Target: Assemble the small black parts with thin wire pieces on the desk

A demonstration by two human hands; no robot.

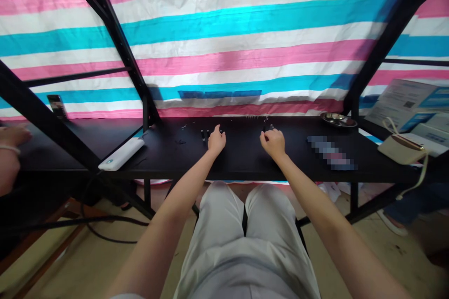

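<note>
My left hand [217, 141] is over the black table, its fingers bent and drawn together at the tips. Just left of it stand small dark cylinders [202, 136] with pale ends, and another shows by its fingertips. Whether one is between the fingers is too small to tell. My right hand [274, 143] rests farther right on the table, fingers curled in toward the thumb. Small dark pieces [271, 127] show just beyond its fingers. What it holds, if anything, is hidden.
Thin white scraps lie on the black table [242, 168] near the back. A white oblong device [122, 154] sits left; a metal dish [338, 120], a blurred-out item [331, 153] and a beige pouch [401, 148] are right. Black frame posts rise at both sides. Another person's hand [16, 135] is far left.
</note>
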